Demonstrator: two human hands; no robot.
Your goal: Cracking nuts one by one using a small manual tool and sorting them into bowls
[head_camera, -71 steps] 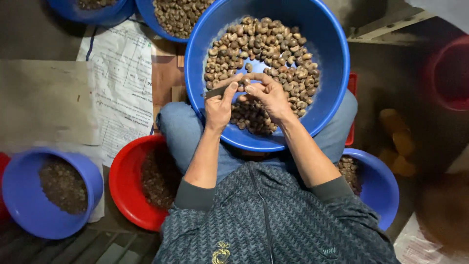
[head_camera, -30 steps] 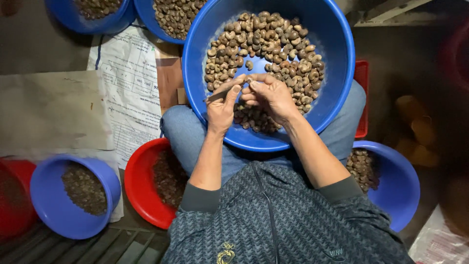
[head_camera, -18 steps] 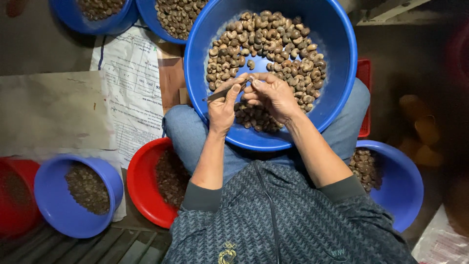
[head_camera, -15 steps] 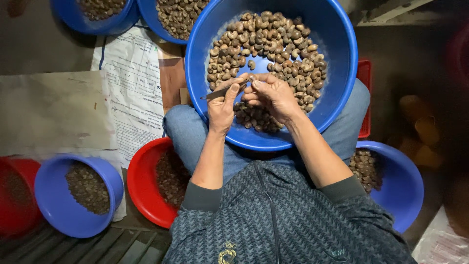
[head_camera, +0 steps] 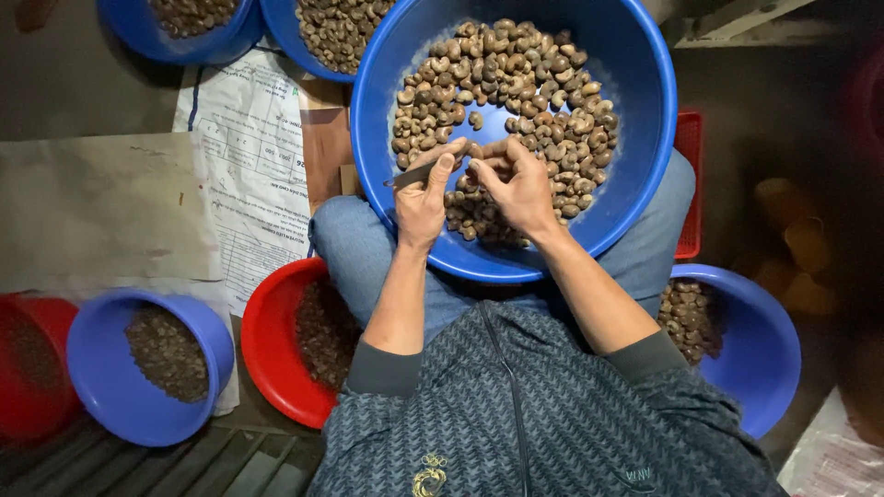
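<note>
Hands unmoved: nut (head_camera: 476,153) pinched between right hand (head_camera: 517,187) fingertips, left hand (head_camera: 422,195) knife (head_camera: 412,175) beside.

White printed paper sheet (head_camera: 247,166), perhaps a form, beside the blue basin (head_camera: 645,120).

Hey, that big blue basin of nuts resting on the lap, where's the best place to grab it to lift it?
Probably grip the big blue basin by its rolled rim at two opposite sides, left and right, coming from outside. The bowl is wide, round and loaded with nuts, so one hold would likely tip it. The near edge sits over the lap, under the left hand and right hand.
</note>
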